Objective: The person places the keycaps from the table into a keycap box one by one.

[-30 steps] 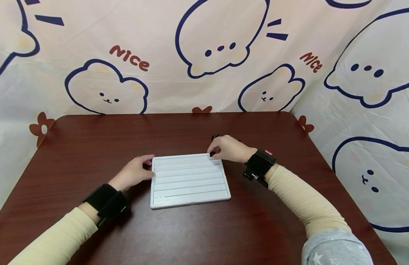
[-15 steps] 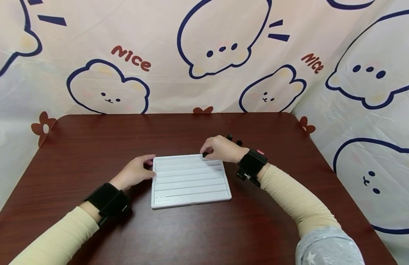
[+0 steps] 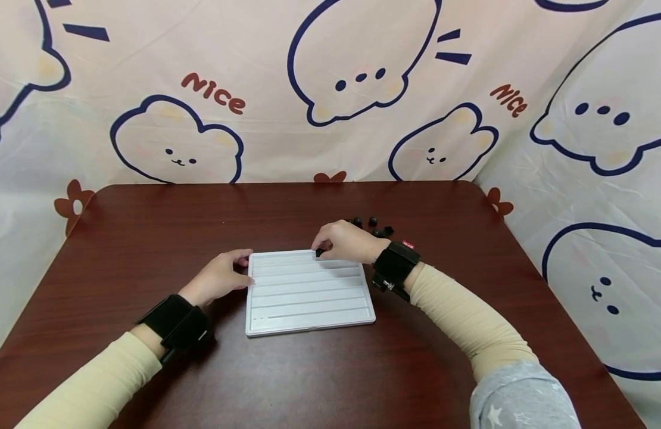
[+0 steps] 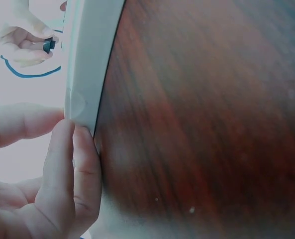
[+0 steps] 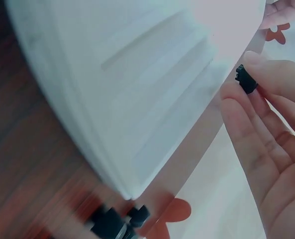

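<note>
A flat white tray [image 3: 309, 292] with raised parallel ridges lies on the table, tilted slightly in the head view. My left hand [image 3: 217, 277] holds its left edge, thumb nearer me and fingers toward the far corner; the left wrist view shows the fingertips [image 4: 82, 137] right at the rim. Over the tray's far edge, my right hand [image 3: 345, 241] pinches a small black block-like piece [image 5: 245, 79] between thumb and fingers. That piece has a notched side, and its kind is unclear. The right hand covers part of the tray's far right side.
Several loose black pieces [image 3: 373, 221] lie on the brown table [image 3: 330, 381] behind the right hand and wrist, beyond the tray's far right corner. A printed cloth [image 3: 277, 149] hangs along the table's back edge and right side.
My right hand has moved left along the tray's far edge with the black piece, uncovering more loose pieces behind it. The left hand stays at the tray's left edge.
</note>
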A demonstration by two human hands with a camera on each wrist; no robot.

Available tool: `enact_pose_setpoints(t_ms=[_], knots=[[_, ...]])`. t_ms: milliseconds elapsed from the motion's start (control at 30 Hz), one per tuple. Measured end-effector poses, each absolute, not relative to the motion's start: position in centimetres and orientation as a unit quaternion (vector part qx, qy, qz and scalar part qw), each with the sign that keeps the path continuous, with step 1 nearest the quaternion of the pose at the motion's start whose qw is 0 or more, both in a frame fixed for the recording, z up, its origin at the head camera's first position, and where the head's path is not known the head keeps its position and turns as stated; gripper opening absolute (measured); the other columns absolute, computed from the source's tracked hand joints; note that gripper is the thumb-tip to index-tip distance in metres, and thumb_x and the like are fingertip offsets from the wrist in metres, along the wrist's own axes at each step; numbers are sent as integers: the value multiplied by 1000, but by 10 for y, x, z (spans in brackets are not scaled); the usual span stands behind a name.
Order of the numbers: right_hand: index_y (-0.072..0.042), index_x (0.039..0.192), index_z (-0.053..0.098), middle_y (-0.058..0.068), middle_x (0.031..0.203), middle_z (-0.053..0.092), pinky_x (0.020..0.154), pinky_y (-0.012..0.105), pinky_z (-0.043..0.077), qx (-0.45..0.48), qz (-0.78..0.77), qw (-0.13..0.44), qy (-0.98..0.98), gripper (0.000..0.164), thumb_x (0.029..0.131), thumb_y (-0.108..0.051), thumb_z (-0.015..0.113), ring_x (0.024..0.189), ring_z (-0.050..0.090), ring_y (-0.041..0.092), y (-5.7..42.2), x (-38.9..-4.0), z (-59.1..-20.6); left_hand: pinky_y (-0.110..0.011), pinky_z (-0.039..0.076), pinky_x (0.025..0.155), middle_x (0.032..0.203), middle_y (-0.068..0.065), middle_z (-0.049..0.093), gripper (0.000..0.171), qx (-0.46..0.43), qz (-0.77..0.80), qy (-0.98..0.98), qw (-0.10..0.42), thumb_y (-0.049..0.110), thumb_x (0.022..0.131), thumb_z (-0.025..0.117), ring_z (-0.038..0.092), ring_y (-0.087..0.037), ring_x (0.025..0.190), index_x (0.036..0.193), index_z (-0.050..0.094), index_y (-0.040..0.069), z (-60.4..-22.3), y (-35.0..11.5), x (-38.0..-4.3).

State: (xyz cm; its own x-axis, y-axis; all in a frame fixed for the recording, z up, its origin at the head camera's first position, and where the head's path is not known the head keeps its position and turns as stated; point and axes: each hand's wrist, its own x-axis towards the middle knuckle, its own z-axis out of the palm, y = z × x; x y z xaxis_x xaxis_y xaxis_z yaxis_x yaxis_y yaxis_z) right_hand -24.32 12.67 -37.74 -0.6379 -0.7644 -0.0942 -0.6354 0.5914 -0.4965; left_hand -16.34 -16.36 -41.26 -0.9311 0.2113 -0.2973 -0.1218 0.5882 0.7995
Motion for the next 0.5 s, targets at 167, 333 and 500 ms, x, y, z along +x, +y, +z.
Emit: enact_pose_setpoints(t_ms=[167,333,500], knots=[[-5,109,77,5,108,70,82,24,53,-406,-212,156,875,20,90,-6,79,92,65,13,118,-243,-379,-36,48,82,130,-26,55,69,30,444,877,183,3,88,73,52,-34,110,149,43,-10,-412,-164,-163],[-5,109,78,5,107,70,79,22,51,-411,-203,160,875,19,90,-6,79,88,63,12,109,-242,-382,-37,48,82,131,-26,56,69,29,441,878,183,3,89,73,52,-34,111,149,43,-8,-411,-164,-164],[-6,107,78,4,106,70,77,21,51,-420,-194,160,872,17,90,-6,79,85,62,10,101,-239,-384,-36,48,81,131,-25,55,68,21,441,877,188,4,89,74,52,-34,111,150,44,-7,-412,-163,-163]])
